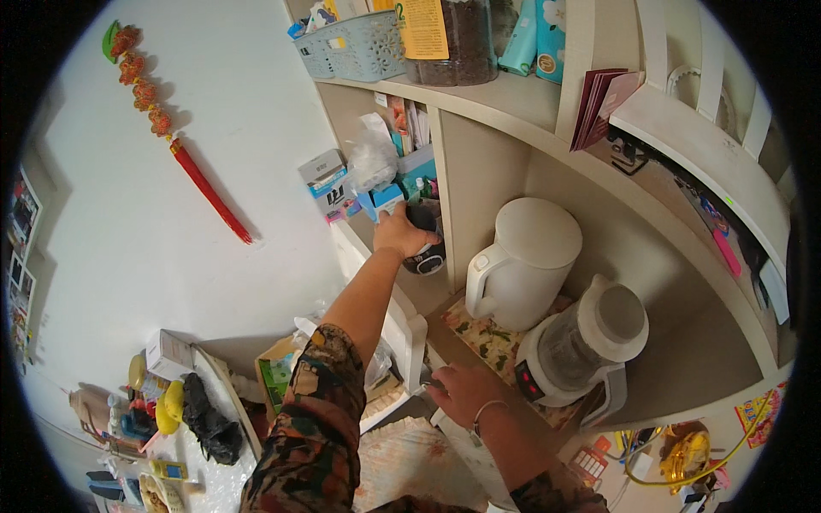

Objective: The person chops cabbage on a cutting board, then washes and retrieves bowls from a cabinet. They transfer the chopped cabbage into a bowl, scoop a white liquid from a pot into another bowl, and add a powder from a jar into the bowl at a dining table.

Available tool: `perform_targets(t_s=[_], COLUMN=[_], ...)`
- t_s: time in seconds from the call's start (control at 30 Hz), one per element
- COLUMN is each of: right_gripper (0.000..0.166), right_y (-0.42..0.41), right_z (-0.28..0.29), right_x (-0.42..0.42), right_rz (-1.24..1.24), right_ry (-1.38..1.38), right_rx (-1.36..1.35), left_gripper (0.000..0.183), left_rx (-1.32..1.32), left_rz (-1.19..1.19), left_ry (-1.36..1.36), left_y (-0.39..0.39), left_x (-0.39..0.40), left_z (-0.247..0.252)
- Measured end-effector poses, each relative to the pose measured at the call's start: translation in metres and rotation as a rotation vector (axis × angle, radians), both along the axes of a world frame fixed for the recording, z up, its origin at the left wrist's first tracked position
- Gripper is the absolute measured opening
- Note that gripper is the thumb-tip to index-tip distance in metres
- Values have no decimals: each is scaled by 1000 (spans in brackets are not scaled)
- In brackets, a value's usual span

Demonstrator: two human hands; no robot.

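My left hand reaches into a small shelf compartment, its fingers spread around a dark jar. A blue and white box lies just beyond the fingertips, with a crumpled clear plastic bag above it. My right hand, a bracelet on its wrist, is lower down by the edge of a white cabinet part; its fingers are curled and what they hold, if anything, is hidden. To the right, a white electric kettle stands beside a blender with a clear jug and a lit red display.
A light blue basket and a large brown-filled container stand on the upper shelf. At lower left, a table holds bananas and a black plastic bag. A red tassel ornament hangs on the wall.
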State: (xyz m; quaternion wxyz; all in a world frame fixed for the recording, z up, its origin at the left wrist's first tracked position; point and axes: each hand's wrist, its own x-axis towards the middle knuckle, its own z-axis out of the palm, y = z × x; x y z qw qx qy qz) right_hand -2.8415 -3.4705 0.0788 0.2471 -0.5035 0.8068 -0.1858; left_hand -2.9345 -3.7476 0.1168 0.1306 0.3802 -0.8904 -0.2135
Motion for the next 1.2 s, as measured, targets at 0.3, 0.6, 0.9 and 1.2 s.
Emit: perform_targets(t_s=[0.3,0.6,0.9,1.2], right_gripper=[37,58,69,70], right_y=[-2,-8,31,63], right_z=[6,-15,0,-2], right_x=[3,27,179,291], right_rz=[-68,-13,9,134], right_ry=[-17,-1470,-2197,-2116], right_rx=[-44,-712,-57,158], left_gripper=[103,103,99,91], left_rx=[-98,-41,-31,-230], left_rz=[-123,-237,-26,-423], left_ry=[316,434,322,175], left_y=[33,171,277,313], left_x=[109,305,448,582], left_z=[87,100,95,106])
